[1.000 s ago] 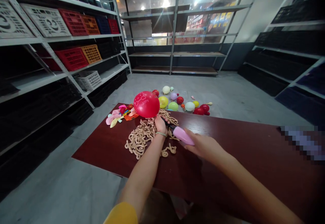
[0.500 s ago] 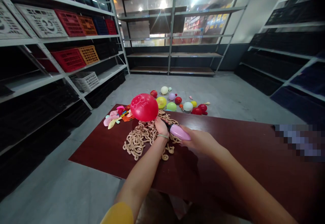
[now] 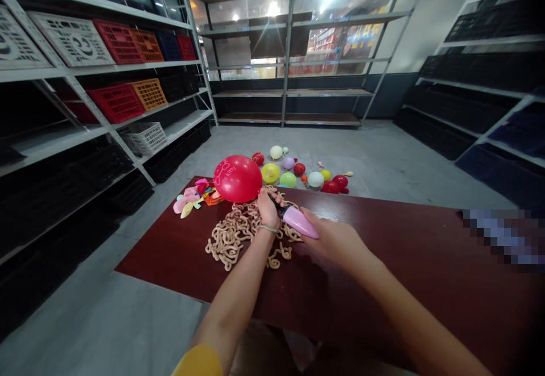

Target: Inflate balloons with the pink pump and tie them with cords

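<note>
A red inflated balloon [image 3: 237, 178] with white printing bulges out just beyond my left hand [image 3: 268, 210]. The fingers of that hand are closed around the balloon's neck, against the black front end of a balloon pump [image 3: 300, 222]. The pump has a smooth pinkish-purple body, and my right hand [image 3: 334, 235] is wrapped round its rear. Where the neck meets the pump's tip is hidden by my left fingers. Below both hands lies a loose heap of tan, curly, worm-like pieces [image 3: 232, 237] on the dark red-brown table [image 3: 383, 285].
Limp, uninflated balloons [image 3: 187, 201] in mixed colours lie at the table's far left. Past the far edge, several inflated balloons [image 3: 288, 180] rest on the grey floor. Shelving with plastic crates [image 3: 117, 102] stands on the left. A blurred, pixelated patch [image 3: 502, 237] covers something at right.
The red balloon has shifted slightly left and looks a little larger. My left hand has moved slightly left with it, while my right hand still grips the pump.
</note>
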`<state>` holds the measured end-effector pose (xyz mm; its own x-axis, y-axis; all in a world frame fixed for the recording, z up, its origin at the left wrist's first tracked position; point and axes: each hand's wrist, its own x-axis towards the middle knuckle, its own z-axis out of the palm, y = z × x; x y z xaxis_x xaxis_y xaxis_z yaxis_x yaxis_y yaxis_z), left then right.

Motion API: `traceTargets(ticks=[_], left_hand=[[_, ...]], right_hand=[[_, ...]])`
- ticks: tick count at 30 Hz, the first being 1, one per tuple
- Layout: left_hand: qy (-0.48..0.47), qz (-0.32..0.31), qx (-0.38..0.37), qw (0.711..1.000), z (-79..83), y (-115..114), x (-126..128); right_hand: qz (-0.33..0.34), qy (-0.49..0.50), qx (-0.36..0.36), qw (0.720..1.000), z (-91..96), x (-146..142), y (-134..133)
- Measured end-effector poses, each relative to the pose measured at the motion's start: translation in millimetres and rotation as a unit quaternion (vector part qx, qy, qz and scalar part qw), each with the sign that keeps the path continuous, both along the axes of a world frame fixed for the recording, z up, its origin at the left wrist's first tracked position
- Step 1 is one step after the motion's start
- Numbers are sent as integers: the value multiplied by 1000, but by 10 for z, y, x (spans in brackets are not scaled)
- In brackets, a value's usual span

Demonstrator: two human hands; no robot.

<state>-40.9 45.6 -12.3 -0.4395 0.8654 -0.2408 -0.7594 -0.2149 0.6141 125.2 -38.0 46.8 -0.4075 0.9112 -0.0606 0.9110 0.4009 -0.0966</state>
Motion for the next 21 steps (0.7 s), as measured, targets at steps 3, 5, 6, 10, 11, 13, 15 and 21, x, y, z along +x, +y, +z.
traceTargets(ticks=[3,5,6,10,11,13,15,21], left_hand=[[7,-17,23,1000,-29,4,16],[21,-17,23,999,-49,20,-6],[25,-15,22,999,-59,31,-23],[24,-1,23,999,-97,76,-75],[23,1,24,999,-104,82,-79],[22,1,28,999,-110,84,-78],[27,-5,37,999,-105,72,-68],[67,-19,57,996,-54,24,-41]], right_hand=[[-1,22,-2,1000,-105,-64,9],[8,40,-24,999,-134,51,-16],[12,45,-38,998,-134,144,-36],[10,37,-81,996,-66,515,-127],[7,33,-86,996,-43,555,-140],[1,31,-83,996,-14,527,-138],[-7,42,-71,997,-19,374,-99],[-15,101,-38,994,-212,-68,24]])
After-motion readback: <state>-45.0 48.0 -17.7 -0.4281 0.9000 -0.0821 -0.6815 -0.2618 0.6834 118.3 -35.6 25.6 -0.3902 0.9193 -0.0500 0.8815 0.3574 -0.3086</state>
